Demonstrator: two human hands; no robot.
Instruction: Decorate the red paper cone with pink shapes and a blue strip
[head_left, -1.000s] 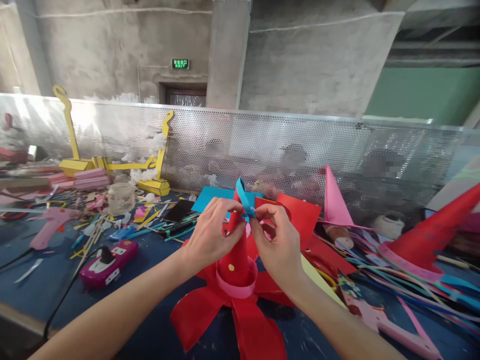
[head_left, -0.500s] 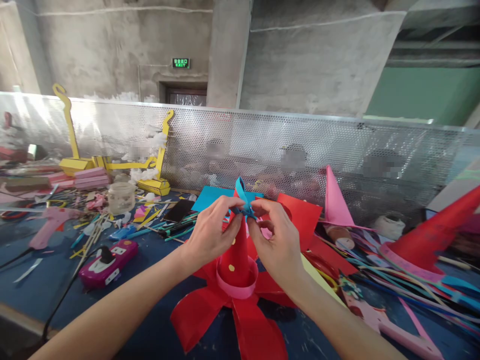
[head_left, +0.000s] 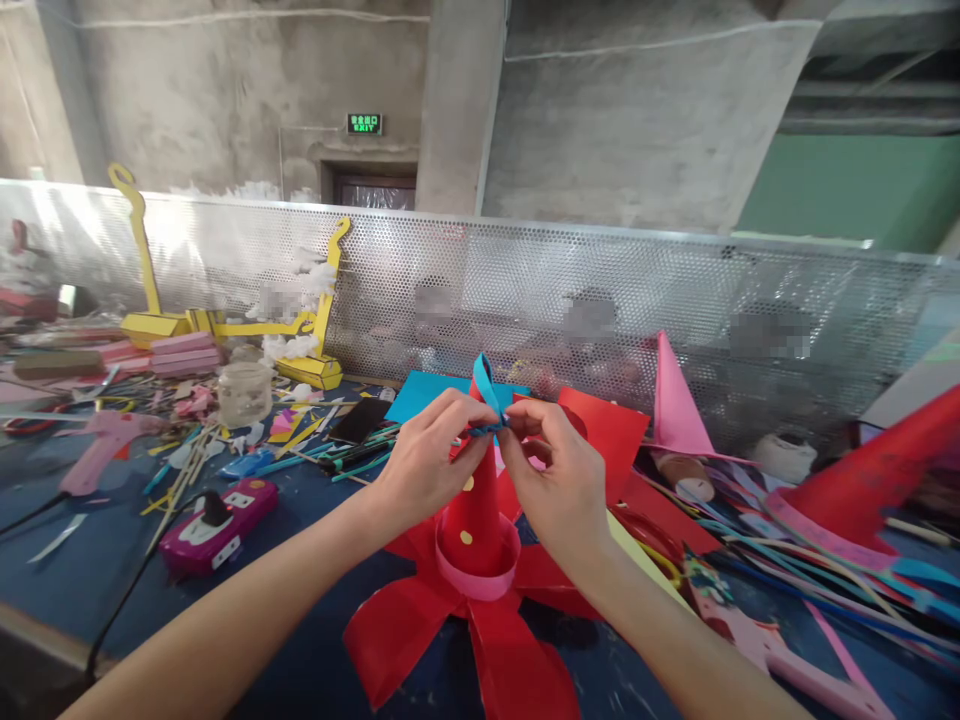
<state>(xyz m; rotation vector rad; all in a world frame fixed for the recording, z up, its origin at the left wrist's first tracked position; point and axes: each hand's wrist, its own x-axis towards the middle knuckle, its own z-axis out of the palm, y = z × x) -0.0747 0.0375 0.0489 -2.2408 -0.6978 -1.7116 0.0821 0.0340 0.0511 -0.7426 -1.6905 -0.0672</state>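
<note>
Near the top of a red cone (head_left: 474, 515) a blue strip (head_left: 484, 378) forms an upright loop. My left hand (head_left: 431, 455) pinches the strip from the left, its fingertips close to the cone. From the right, my right hand (head_left: 559, 470) pinches the same strip between thumb and forefinger. Yellow dots mark the cone, and a pink band (head_left: 480, 585) rings its base. Below it, broad red petals (head_left: 517, 670) spread over the table. My fingers hide part of the strip and the cone's upper part.
At left are a pink glue gun (head_left: 101, 450), a purple power strip (head_left: 217, 525) and a glass jar (head_left: 245, 393). Another pink glue gun (head_left: 806, 655) lies at right, beside loose strips and a red cone hat (head_left: 870, 490). A perforated metal panel (head_left: 510, 290) stands behind.
My right fingertips have shifted slightly along the blue strip at the cone's top. Both hands keep their pinch, and the whole view has moved a little.
</note>
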